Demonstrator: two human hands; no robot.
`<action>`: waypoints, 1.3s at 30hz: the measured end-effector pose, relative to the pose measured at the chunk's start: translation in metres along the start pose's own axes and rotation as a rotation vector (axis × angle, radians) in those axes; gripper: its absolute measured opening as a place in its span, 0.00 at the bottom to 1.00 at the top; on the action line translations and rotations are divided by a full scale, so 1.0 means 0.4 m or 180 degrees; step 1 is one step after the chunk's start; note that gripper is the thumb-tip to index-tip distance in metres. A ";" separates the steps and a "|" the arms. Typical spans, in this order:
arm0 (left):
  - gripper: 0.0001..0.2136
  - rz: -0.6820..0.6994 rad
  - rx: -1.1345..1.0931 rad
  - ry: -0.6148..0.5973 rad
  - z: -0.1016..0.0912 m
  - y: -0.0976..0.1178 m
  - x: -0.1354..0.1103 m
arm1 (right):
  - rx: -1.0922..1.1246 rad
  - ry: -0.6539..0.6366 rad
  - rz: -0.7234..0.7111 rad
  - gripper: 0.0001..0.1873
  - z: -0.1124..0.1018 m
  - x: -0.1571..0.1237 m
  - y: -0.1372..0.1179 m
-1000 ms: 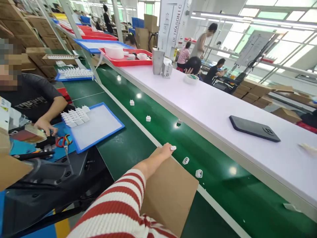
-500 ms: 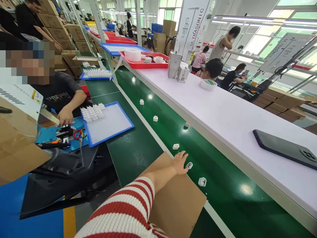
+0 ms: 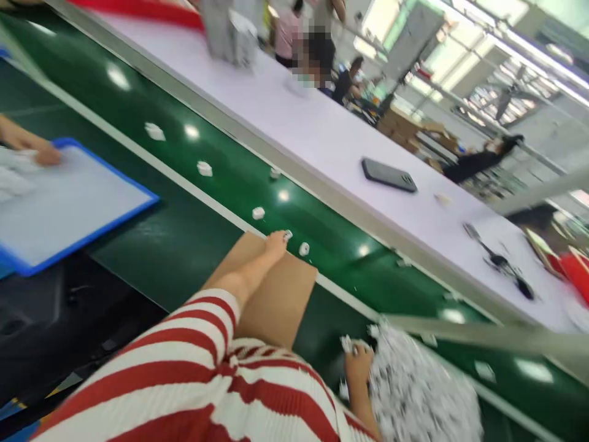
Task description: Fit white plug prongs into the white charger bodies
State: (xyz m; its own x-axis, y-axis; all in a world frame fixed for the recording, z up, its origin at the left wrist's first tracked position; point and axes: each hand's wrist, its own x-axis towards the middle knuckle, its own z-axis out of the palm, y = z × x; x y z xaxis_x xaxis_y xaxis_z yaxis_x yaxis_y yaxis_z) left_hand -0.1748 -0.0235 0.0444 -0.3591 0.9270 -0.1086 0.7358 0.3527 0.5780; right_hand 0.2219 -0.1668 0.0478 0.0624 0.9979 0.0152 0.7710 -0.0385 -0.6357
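Note:
My left hand (image 3: 276, 243) reaches over the cardboard sheet (image 3: 269, 301) to the green belt, its fingers closed on a small white charger housing (image 3: 288, 234). Another white housing (image 3: 304, 249) lies just to its right, and one more (image 3: 258, 213) sits farther up the belt. At lower right, my right hand (image 3: 359, 363) is closed on a small white part (image 3: 346, 344), blurred by motion. Right beside that hand is a big heap of small white parts (image 3: 423, 393), too smeared to make out singly.
More white housings (image 3: 205, 169) lie along the green belt (image 3: 335, 224). Behind it runs a white shelf (image 3: 313, 141) with a black phone (image 3: 389, 175). To the left, a co-worker's hand (image 3: 46, 152) is at a blue-rimmed tray (image 3: 151, 199). A pale bar (image 3: 483, 331) crosses at right.
The view has swung right and down, bringing my right hand and the white heap into sight. My left hand, spread beside a housing before, now has its fingers closed on one.

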 end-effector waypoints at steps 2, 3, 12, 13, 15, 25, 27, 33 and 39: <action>0.16 0.0235 -0.0099 -0.0037 0.030 -0.012 -0.030 | 0.0002 0.0072 0.0456 0.15 -0.019 -0.040 0.028; 0.17 0.0350 -0.0146 -0.0068 0.051 -0.020 -0.058 | 0.0065 0.0036 0.0612 0.15 -0.017 -0.051 0.042; 0.15 0.1082 -0.0346 -0.0806 0.205 -0.072 -0.435 | 0.1139 -0.0575 0.1134 0.22 0.080 -0.078 0.057; 0.15 0.1107 -0.0333 -0.0859 0.214 -0.074 -0.455 | 0.1255 -0.0737 0.1097 0.21 0.090 -0.075 0.043; 0.14 0.1146 -0.0303 -0.0945 0.225 -0.078 -0.476 | 0.1450 -0.1002 0.1002 0.20 0.108 -0.066 0.010; 0.16 0.1037 -0.0255 -0.1019 0.231 -0.091 -0.518 | 0.2120 -0.1655 0.0792 0.27 0.165 -0.044 -0.113; 0.18 0.0904 -0.0213 -0.1006 0.228 -0.092 -0.527 | 0.2081 -0.1751 0.0765 0.26 0.168 -0.046 -0.118; 0.40 0.1231 -0.0207 -0.1192 0.195 -0.093 -0.522 | 0.2030 -0.1820 0.0791 0.25 0.186 -0.047 -0.119; 0.23 0.1571 -0.0160 -0.1629 0.206 -0.073 -0.502 | 0.1614 -0.1682 0.0576 0.22 0.197 -0.049 -0.125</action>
State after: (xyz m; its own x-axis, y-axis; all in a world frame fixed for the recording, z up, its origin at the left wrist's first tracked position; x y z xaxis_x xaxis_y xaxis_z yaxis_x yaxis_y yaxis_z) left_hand -0.0769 -0.2095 -0.0172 0.3329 0.9250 -0.1834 0.7112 -0.1185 0.6929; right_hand 0.1324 -0.1802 0.0184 -0.2503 0.8751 -0.4142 0.3835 -0.3032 -0.8723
